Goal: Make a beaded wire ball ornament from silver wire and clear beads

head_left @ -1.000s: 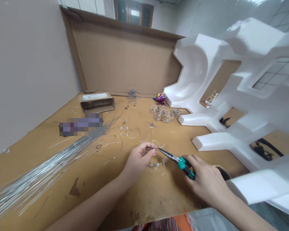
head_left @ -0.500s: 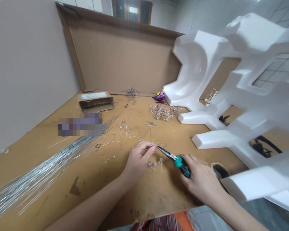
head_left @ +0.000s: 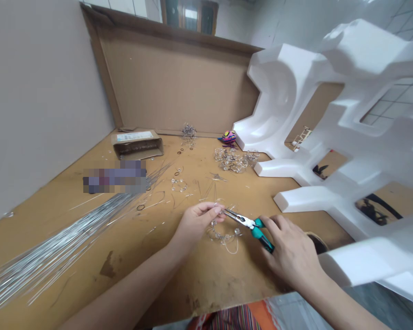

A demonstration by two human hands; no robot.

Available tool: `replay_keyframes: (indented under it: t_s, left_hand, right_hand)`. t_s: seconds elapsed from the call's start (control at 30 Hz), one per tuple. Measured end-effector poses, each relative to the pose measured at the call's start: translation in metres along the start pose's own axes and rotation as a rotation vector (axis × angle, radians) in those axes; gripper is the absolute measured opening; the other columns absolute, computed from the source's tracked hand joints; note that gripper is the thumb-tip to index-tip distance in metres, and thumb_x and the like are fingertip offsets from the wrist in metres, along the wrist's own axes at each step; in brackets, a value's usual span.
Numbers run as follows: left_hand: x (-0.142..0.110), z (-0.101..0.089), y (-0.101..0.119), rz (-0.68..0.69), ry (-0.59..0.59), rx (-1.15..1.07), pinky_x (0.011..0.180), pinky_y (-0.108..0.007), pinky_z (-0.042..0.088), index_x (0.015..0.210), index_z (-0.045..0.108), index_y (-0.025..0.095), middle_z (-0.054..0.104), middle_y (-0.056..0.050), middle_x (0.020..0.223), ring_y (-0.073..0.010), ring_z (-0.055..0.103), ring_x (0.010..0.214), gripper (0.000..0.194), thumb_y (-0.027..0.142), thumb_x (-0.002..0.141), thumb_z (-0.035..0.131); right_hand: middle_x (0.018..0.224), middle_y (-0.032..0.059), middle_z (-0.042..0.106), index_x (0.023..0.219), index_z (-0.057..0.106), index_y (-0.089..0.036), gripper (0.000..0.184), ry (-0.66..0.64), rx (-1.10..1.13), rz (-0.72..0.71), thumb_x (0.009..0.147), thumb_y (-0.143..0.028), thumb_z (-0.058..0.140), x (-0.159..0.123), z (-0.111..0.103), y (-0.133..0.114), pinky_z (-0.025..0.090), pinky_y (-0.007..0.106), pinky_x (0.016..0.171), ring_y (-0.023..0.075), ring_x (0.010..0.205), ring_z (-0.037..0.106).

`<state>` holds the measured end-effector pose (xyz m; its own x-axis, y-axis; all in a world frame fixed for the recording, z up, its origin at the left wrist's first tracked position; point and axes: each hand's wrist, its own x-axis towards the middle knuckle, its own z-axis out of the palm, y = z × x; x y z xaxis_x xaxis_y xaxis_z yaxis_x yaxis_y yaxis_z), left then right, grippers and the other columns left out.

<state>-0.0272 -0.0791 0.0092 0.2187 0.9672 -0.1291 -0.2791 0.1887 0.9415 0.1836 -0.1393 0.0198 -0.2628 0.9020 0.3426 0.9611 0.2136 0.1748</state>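
Observation:
My left hand [head_left: 196, 223] pinches a thin wire loop strung with clear beads [head_left: 223, 237] between thumb and fingertips. The loop hangs just below those fingers, and one loose end of wire curves down from it. Wrapped in my right hand [head_left: 291, 245] are needle-nose pliers [head_left: 249, 223] with teal and black handles. The jaws are slightly parted, and their tips meet the wire at my left fingertips. Whether they grip it is too small to tell. Behind my hands lies another beaded ring [head_left: 179, 185] on the cardboard surface.
A long bundle of straight silver wires [head_left: 86, 229] spreads along the left. Farther back are an open small cardboard box [head_left: 137, 145] and a pile of beaded wire pieces [head_left: 231, 160]. White foam packing [head_left: 289, 201] borders the right side, near a tape roll [head_left: 318, 242].
The pliers' jaws and handles have opened a little, and my right hand has shifted slightly right. The beaded loop has turned and swung under the pliers. My left hand stays nearly in place.

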Motion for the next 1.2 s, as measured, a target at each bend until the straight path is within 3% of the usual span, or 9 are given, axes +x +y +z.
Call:
replay_keyframes:
  t_s: [0.33, 0.77, 0.97, 1.2]
  left_hand:
    - [0.0, -0.004, 0.001, -0.008, -0.052, -0.061, 0.079, -0.026, 0.051, 0.082, 0.07, 0.014, 0.07, -0.005, 0.085, -0.0132, 0.064, 0.076, 0.024, 0.032, 0.067, 0.071]
    - [-0.001, -0.004, 0.002, -0.053, -0.092, -0.056, 0.076, -0.025, 0.05, 0.083, 0.07, 0.013, 0.071, -0.006, 0.078, -0.0135, 0.065, 0.072, 0.022, 0.03, 0.069, 0.07]
    - [-0.001, -0.004, 0.003, -0.052, -0.098, -0.076, 0.077, -0.025, 0.051, 0.083, 0.07, 0.013, 0.071, -0.006, 0.082, -0.0134, 0.065, 0.075, 0.023, 0.03, 0.068, 0.071]
    - [-0.002, -0.003, 0.004, -0.047, -0.102, -0.057, 0.077, -0.026, 0.05, 0.081, 0.07, 0.014, 0.07, -0.005, 0.081, -0.0138, 0.065, 0.075, 0.023, 0.031, 0.067, 0.072]
  right_hand:
    - [0.08, 0.0043, 0.055, 0.101, 0.054, -0.021, 0.027, 0.111, -0.08, -0.062, 0.076, -0.031, 0.052, 0.002, -0.002, 0.006, 0.035, 0.029, 0.061, 0.0192, 0.069, 0.053]
    - [0.073, 0.0024, 0.055, 0.096, 0.057, -0.022, 0.02, 0.212, -0.157, -0.114, 0.082, -0.017, 0.045, 0.004, -0.013, 0.013, 0.029, 0.026, 0.058, 0.0158, 0.063, 0.05]
    - [0.073, 0.002, 0.056, 0.096, 0.057, -0.023, 0.017, 0.182, -0.162, -0.112, 0.083, -0.024, 0.046, 0.005, -0.014, 0.015, 0.029, 0.027, 0.059, 0.016, 0.064, 0.05]
    - [0.083, 0.006, 0.058, 0.103, 0.056, -0.022, 0.027, 0.137, -0.197, -0.158, 0.079, -0.032, 0.05, 0.011, -0.023, 0.019, 0.032, 0.03, 0.065, 0.0209, 0.075, 0.052]
